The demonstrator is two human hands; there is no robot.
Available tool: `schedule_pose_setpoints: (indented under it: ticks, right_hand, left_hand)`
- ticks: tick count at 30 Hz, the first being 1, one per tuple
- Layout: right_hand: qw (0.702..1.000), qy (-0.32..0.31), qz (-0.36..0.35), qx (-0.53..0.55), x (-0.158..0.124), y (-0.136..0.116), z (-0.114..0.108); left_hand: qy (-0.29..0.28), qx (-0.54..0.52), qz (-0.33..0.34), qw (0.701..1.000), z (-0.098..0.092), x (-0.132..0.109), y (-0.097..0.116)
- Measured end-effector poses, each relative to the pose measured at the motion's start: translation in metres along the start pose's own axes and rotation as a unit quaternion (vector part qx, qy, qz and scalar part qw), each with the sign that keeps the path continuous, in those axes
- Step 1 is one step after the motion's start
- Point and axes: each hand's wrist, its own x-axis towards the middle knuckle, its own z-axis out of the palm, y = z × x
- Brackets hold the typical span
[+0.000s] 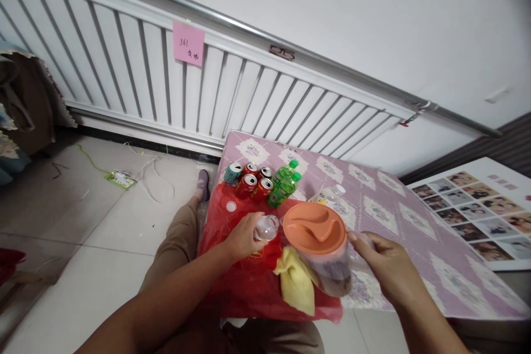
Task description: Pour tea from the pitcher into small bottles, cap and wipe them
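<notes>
My left hand [241, 239] is closed round a small clear plastic bottle [266, 227] with its cap off, held tilted over a red plastic bag [232, 282]. A white cap [231, 206] lies on the bag beside it. My right hand [384, 265] grips the handle of a clear pitcher [329, 271] with an orange lid [314, 228]. The pitcher stands right of the bottle, close to it. A yellow cloth [295, 285] lies in front of the pitcher.
Several drink cans [250, 177] and two green bottles [284, 183] stand at the table's far left. Another clear bottle [329, 194] lies behind the pitcher. The table has a purple patterned cloth [398, 215]. A photo sheet [477, 210] lies to the right, a power strip [120, 178] on the floor.
</notes>
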Motion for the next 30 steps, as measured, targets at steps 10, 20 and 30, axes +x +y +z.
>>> schedule_pose_setpoints:
  ticks: [10,20,30]
  right_hand:
    - [0.999,-0.039,-0.006,-0.034,0.009,0.005,-0.001]
    - [0.997,-0.043,-0.018,-0.062,0.015,0.006,-0.003]
    - [0.996,-0.036,-0.037,-0.074,0.016,0.001,-0.006]
  left_hand:
    - [0.001,0.007,0.002,1.0,0.001,0.0,0.001]
    - [0.004,0.008,-0.003,1.0,0.003,0.001,0.001]
    - [0.009,0.0,-0.002,1.0,0.003,0.001,0.002]
